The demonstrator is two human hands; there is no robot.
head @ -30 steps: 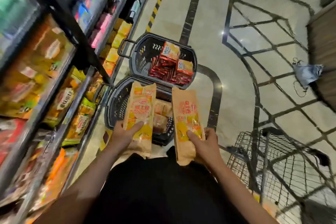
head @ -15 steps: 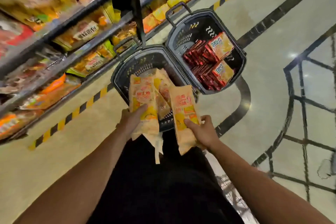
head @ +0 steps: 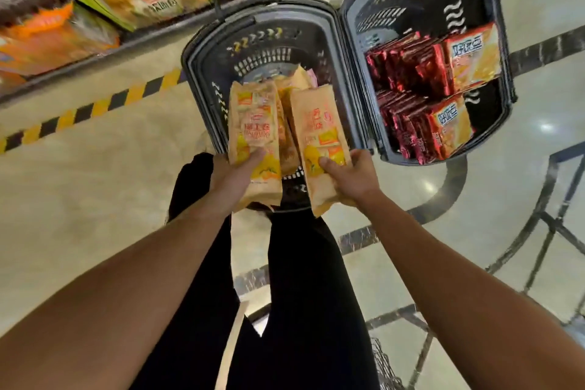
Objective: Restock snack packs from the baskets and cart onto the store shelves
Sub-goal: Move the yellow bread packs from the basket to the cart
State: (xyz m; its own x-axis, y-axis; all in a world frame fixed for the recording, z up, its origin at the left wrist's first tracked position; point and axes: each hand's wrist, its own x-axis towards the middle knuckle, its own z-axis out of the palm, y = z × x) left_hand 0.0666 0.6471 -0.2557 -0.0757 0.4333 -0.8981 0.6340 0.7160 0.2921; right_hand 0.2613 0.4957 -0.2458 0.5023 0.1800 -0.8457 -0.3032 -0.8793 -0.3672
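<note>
- Far left and along the top, the store shelves [head: 95, 25] carry orange and green snack bags, blurred; a yellow-and-black striped strip [head: 95, 106] runs on the floor below them.
- The left hand [head: 232, 182] holds a tan snack pack [head: 254, 136] near its lower end, thumb laid across the front and fingers hidden behind it, so this grip is pinching the pack. The pack stands roughly upright over the near edge of the left basket [head: 202, 51].
- That dark plastic basket sits on the floor with more tan packs [head: 292, 82] lying inside, partly hidden behind the two held ones (how many, I cannot tell).
- The right hand [head: 353, 179] holds a second tan pack [head: 319, 142] the same way, thumb on the front over the yellow picture, fingers wrapped behind; this grip too is pinching its pack. The two held packs are just beside each other, slightly apart at the top.
- To the right, touching the first, the right basket [head: 351, 13] holds rows of red snack packs [head: 408, 73] standing on edge, orange-faced packs at the row ends.
- Low right, part of a wire cart [head: 384, 364] shows beside the person's dark trousers [head: 300, 294].
</note>
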